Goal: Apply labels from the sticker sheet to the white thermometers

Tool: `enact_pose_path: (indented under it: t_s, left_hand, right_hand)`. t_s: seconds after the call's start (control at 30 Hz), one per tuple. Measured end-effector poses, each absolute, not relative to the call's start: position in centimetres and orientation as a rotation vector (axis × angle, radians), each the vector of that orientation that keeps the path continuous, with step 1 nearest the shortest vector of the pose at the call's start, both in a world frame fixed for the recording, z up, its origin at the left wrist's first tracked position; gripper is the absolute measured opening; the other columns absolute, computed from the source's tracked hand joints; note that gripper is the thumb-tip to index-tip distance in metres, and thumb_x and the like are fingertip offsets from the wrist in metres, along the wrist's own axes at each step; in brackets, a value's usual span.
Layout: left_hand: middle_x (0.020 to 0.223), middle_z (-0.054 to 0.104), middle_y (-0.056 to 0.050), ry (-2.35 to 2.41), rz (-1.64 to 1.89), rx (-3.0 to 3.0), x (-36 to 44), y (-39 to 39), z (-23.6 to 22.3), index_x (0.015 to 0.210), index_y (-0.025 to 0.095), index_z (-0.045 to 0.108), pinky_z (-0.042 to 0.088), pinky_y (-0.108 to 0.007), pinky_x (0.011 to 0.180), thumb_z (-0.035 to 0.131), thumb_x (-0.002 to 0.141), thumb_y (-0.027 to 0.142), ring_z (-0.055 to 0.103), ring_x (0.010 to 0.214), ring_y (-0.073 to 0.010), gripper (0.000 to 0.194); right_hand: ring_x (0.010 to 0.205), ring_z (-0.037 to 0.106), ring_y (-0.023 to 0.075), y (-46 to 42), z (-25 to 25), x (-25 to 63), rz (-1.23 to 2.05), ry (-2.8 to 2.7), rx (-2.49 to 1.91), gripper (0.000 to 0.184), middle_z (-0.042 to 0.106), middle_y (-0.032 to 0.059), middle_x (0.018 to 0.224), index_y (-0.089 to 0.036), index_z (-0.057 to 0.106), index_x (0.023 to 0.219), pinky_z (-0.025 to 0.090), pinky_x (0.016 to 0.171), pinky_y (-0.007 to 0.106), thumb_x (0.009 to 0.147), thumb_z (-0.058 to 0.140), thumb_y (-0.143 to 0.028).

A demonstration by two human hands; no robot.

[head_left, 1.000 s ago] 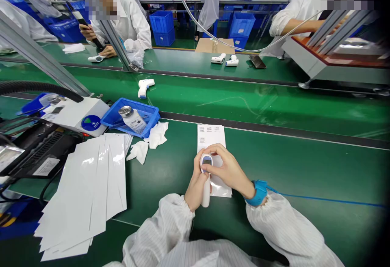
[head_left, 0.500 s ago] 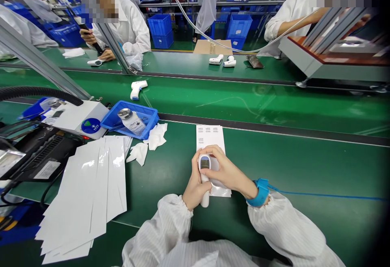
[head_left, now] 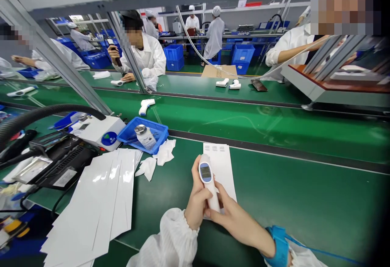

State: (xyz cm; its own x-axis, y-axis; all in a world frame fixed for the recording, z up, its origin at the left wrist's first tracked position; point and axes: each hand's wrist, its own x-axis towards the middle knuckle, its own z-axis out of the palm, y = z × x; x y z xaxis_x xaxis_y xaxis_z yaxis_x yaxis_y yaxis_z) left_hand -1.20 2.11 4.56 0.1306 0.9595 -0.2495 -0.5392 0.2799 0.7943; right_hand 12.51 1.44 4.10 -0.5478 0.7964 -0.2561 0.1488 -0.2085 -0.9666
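Observation:
A white infrared thermometer (head_left: pixel 213 196) with a blue-rimmed grey display is held upright over the bench in front of me. My left hand (head_left: pixel 196 200) is closed around its left side, thumb across the handle below the display. Lower down, my right hand (head_left: pixel 236 220) grips the handle from the right, its thumb near the handle's base. A blue wrist strap with a cord circles my right wrist. Behind the thermometer lies a white label sheet (head_left: pixel 222 165) with a few printed labels along its top edge; the hands cover its lower left part.
A blue tray (head_left: pixel 161 133) holds a metal-capped bottle (head_left: pixel 145 136); crumpled tissues (head_left: pixel 164 152) lie beside it. White sheets (head_left: pixel 100 202) are fanned out at left, near a white box (head_left: pixel 102 131). Another thermometer (head_left: pixel 146 106) rests on the green conveyor (head_left: pixel 219 117). Co-workers sit across.
My right hand has moved from the thermometer's top down to its handle, uncovering the display. My left hand keeps its hold. The camera view has tilted upward, showing more of the room.

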Motion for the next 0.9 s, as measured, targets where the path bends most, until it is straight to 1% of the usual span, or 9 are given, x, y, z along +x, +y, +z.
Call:
enact_pose_path:
  t_s: [0.1, 0.2, 0.23, 0.3, 0.4, 0.53, 0.7, 0.8, 0.9]
  left_hand:
    - [0.134, 0.045, -0.007, 1.038, 1.168, 0.838, -1.3, 3.0, 3.8, 0.152, 0.030, 0.006, 0.034, -0.039, 0.107, 0.051, 0.073, 0.016, 0.047, 0.123, -0.0241, 0.092]
    - [0.141, 0.036, -0.012, 1.261, 1.151, 1.001, -1.4, 3.8, 2.2, 0.152, 0.026, 0.006, 0.027, -0.043, 0.113, 0.052, 0.080, 0.022, 0.031, 0.138, -0.0273, 0.086]
    - [0.142, 0.034, -0.014, 1.309, 1.139, 1.019, -1.5, 4.0, 1.6, 0.152, 0.025, 0.007, 0.026, -0.045, 0.114, 0.052, 0.080, 0.023, 0.029, 0.140, -0.0281, 0.084]
    - [0.143, 0.031, -0.015, 1.363, 1.107, 1.024, -1.6, 4.1, 0.6, 0.151, 0.023, 0.009, 0.024, -0.047, 0.115, 0.052, 0.081, 0.026, 0.028, 0.140, -0.0300, 0.082]
    - [0.145, 0.029, -0.016, 1.394, 1.078, 1.003, -2.0, 4.1, -0.4, 0.151, 0.024, 0.010, 0.025, -0.048, 0.114, 0.051, 0.083, 0.031, 0.032, 0.138, -0.0319, 0.080]
    - [0.143, 0.032, -0.017, 1.378, 1.107, 0.937, -2.4, 4.6, -0.5, 0.150, 0.022, 0.011, 0.028, -0.044, 0.114, 0.052, 0.084, 0.037, 0.033, 0.139, -0.0320, 0.079]
    - [0.150, 0.026, -0.018, 1.234, 1.174, 0.912, -1.5, 6.7, -0.2, 0.150, 0.020, 0.005, 0.029, -0.040, 0.115, 0.050, 0.087, 0.030, 0.034, 0.141, -0.0287, 0.078]
    - [0.153, 0.024, -0.019, 1.166, 1.221, 0.952, -0.6, 8.0, -0.7, 0.152, 0.018, 0.001, 0.032, -0.036, 0.113, 0.047, 0.089, 0.027, 0.036, 0.141, -0.0260, 0.078]
    - [0.152, 0.027, -0.017, 1.186, 1.262, 1.009, 0.1, 8.6, -1.3, 0.152, 0.016, 0.014, 0.028, -0.032, 0.115, 0.050, 0.088, 0.022, 0.032, 0.143, -0.0233, 0.074]
  right_hand:
    - [0.108, 0.062, 0.0264, 4.8, 3.2, 12.6, 1.492, -1.731, -1.315, 0.043, 0.063, 0.0099, 0.123, -0.021, 0.045, 0.132, 0.047, 0.097, 0.043, 0.092, 0.051, -0.035]
    - [0.095, 0.066, 0.0300, 11.7, 2.0, 13.1, 1.106, -1.775, -1.582, 0.046, 0.067, 0.0124, 0.108, -0.016, 0.046, 0.130, 0.050, 0.088, 0.047, 0.089, 0.049, -0.036]
    - [0.099, 0.064, 0.0317, 14.3, 1.7, 13.3, 1.020, -1.752, -1.609, 0.051, 0.064, 0.0150, 0.112, -0.013, 0.041, 0.134, 0.048, 0.091, 0.048, 0.088, 0.048, -0.037]
    - [0.121, 0.052, 0.0342, 18.8, 1.0, 13.6, 0.858, -1.704, -1.637, 0.059, 0.054, 0.0193, 0.128, -0.011, 0.035, 0.139, 0.041, 0.102, 0.049, 0.087, 0.049, -0.035]
    - [0.134, 0.037, 0.0377, 22.3, -0.1, 13.8, 0.695, -1.665, -1.656, 0.064, 0.045, 0.0218, 0.136, -0.009, 0.036, 0.140, 0.030, 0.111, 0.053, 0.081, 0.053, -0.029]
    - [0.131, 0.039, 0.0347, 20.7, -1.9, 14.1, 0.588, -1.677, -1.592, 0.054, 0.047, 0.0183, 0.133, -0.013, 0.045, 0.132, 0.031, 0.112, 0.053, 0.081, 0.050, -0.028]
    - [0.134, 0.038, 0.0297, 15.2, -3.6, 15.0, 0.578, -1.695, -1.497, 0.046, 0.045, 0.0155, 0.137, -0.016, 0.045, 0.131, 0.031, 0.114, 0.051, 0.092, 0.042, -0.039]
    - [0.134, 0.040, 0.0297, 13.1, -4.4, 15.1, 0.677, -1.677, -1.488, 0.049, 0.045, 0.0155, 0.140, -0.017, 0.042, 0.134, 0.031, 0.115, 0.052, 0.094, 0.040, -0.044]
    - [0.141, 0.031, 0.0313, 12.0, -5.0, 14.7, 0.806, -1.589, -1.521, 0.062, 0.031, 0.0166, 0.151, -0.014, 0.031, 0.144, 0.026, 0.118, 0.052, 0.094, 0.037, -0.050]
